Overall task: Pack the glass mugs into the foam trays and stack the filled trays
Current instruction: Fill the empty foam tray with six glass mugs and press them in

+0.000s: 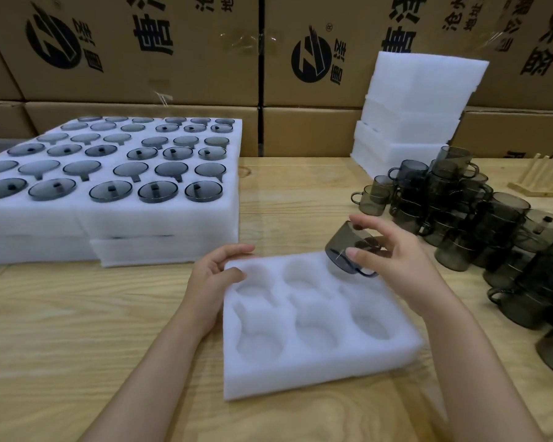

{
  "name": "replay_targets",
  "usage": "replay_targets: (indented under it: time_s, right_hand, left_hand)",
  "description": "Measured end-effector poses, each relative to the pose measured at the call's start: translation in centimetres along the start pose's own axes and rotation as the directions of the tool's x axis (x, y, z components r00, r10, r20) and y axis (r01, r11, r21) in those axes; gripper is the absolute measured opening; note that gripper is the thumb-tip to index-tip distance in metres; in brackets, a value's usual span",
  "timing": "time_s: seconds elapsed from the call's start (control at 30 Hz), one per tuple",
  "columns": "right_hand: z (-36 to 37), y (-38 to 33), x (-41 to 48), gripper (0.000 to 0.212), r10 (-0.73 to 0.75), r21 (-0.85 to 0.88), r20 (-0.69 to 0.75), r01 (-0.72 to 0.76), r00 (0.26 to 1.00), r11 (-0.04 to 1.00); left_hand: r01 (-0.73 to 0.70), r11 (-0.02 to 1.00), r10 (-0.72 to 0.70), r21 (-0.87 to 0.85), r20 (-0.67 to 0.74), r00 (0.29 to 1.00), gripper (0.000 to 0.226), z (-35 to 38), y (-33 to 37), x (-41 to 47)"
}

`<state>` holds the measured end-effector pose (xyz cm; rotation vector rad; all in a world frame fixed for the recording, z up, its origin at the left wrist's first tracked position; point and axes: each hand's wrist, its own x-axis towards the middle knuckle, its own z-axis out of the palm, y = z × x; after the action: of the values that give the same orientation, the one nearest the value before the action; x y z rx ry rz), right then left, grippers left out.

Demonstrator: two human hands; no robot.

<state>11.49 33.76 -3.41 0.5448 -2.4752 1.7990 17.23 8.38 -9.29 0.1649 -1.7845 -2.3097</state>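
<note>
My right hand (393, 260) pinches a tilted mug (345, 242) just above the foam tray's (300, 374) far-right pocket (356, 290), while my left hand (214, 272) grips its far-left corner.

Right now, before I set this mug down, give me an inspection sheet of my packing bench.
Surface: pale wooden table, grain showing around the work.
Job's things: white six-pocket foam tray in front, all pockets empty; smoky grey glass mug held tilted above its far right corner; filled foam trays stacked at left, mugs seated in the pockets; pile of loose grey glass mugs at right; stack of white foam trays behind that pile.
Clutter: slatted wooden rack at far right.
Hands: left hand grips the tray's far left corner; right hand holds the mug.
Cables: nothing seen.
Surroundings: printed brown cardboard boxes stacked behind the table.
</note>
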Motion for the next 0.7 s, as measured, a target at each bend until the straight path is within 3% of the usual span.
replay_targets:
  time_s: [0.2,0.33,0.47,0.63,0.7]
  right_hand:
    - [-0.8,-0.1,-0.3,0.05,-0.054,-0.165,0.151,0.079,0.987,0.983]
    - [-0.7,-0.2,-0.2,0.051,-0.062,-0.348,0.267,0.156,0.962,0.924]
    - [-0.6,-0.2,0.3,0.05,-0.049,-0.424,0.358,0.209,0.933,0.881]
    - [-0.9,0.1,0.9,0.042,0.019,-0.358,0.443,0.158,0.897,0.92]
    - [-0.8,-0.7,1.6,0.031,0.049,-0.32,0.399,0.089,0.915,0.943]
  left_hand:
    - [0.005,1.0,-0.005,0.011,-0.003,1.0,0.045,0.1,0.1,-0.1]
    - [0.011,1.0,-0.01,0.027,-0.015,1.0,0.043,0.1,0.2,-0.2]
    - [0.016,0.999,-0.016,0.032,-0.022,1.0,0.042,0.2,0.3,-0.3]
    - [0.021,0.999,-0.02,0.035,-0.03,0.999,0.041,0.3,0.4,-0.3]
    - [0.019,0.999,-0.017,0.045,-0.032,0.999,0.041,0.4,0.4,-0.3]
